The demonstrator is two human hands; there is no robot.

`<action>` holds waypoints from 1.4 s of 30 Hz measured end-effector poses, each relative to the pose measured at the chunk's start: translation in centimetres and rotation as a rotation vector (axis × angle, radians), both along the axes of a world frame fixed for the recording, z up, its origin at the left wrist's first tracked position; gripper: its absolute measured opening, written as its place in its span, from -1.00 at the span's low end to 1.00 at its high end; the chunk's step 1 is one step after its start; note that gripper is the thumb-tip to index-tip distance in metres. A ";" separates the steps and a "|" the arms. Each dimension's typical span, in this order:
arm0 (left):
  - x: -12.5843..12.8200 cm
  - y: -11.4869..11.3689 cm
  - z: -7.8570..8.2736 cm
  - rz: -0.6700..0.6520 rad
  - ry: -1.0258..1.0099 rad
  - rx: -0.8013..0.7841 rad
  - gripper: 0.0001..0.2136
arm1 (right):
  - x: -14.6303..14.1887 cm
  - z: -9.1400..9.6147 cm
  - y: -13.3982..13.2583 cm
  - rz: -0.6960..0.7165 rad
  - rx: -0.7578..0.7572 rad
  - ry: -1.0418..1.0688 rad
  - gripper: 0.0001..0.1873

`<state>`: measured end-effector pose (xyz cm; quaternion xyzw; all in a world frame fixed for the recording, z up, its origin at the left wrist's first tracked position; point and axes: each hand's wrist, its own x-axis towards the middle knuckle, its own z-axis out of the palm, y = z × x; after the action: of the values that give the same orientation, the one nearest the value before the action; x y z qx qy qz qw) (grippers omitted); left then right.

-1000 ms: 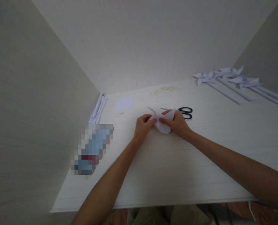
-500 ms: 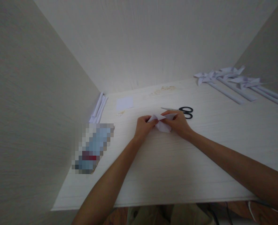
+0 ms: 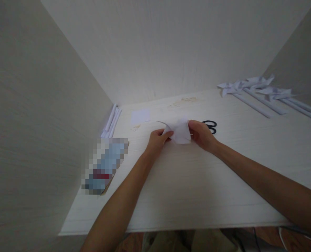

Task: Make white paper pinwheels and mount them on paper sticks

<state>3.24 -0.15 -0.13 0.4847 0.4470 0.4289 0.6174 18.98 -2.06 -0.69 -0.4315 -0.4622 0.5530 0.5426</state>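
Both my hands hold a small piece of white paper point(image 3: 180, 133) with cut, curling flaps, just above the white table point(image 3: 187, 182). My left hand point(image 3: 157, 140) pinches its left flap between thumb and fingers. My right hand point(image 3: 201, 134) grips the paper's right edge with closed fingers. Black scissors point(image 3: 210, 126) lie on the table right behind my right hand, partly hidden by it.
Several finished white paper pinwheels point(image 3: 252, 85) on rolled paper sticks lie at the back right. Rolled paper sticks point(image 3: 110, 120) rest along the left wall. A small white paper square point(image 3: 140, 116) lies at the back. A blurred-out object point(image 3: 105, 164) sits at the left. Walls enclose three sides.
The paper has been lifted and turned slightly, and its flaps now stand more open. Both hands shifted a little toward the back, and my right hand now covers more of the scissors.
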 end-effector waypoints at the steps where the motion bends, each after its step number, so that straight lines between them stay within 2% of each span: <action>1: -0.1 0.0 0.0 0.022 -0.040 -0.018 -0.92 | 0.1 0.2 0.0 0.003 -0.021 0.022 -0.74; 8: -0.2 -0.3 0.5 0.078 -0.144 -0.077 -0.88 | 0.9 0.1 -0.1 0.006 0.058 0.094 -0.89; 13: -0.3 -0.1 0.5 0.074 -0.184 -0.094 -0.88 | 0.9 -0.4 -0.1 0.010 0.115 0.101 -0.86; 19: -0.3 -0.1 0.6 0.081 -0.210 -0.108 -0.86 | 1.0 -0.9 -0.1 0.057 0.177 0.013 -0.83; 25: -0.2 -0.5 0.8 0.100 -0.192 -0.085 -0.86 | 0.8 -0.7 -0.3 -0.087 0.274 -0.131 -0.89; 31: 0.0 -0.4 0.3 0.103 -0.064 -0.003 -0.88 | 0.4 -0.6 -0.8 -0.206 0.420 -0.391 -0.93; 37: 0.3 -0.7 0.4 0.086 0.155 0.102 -0.89 | 0.4 -1.2 -0.7 -0.224 0.484 -0.515 -0.91; 42: 0.4 -1.0 0.8 0.071 0.251 0.157 -0.91 | 0.3 -1.1 -0.8 -0.278 0.516 -0.599 -0.91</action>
<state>3.67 -1.15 0.67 0.5651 0.5025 0.4204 0.5013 19.30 -2.91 -1.76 -0.4813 -0.6605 0.1906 0.5438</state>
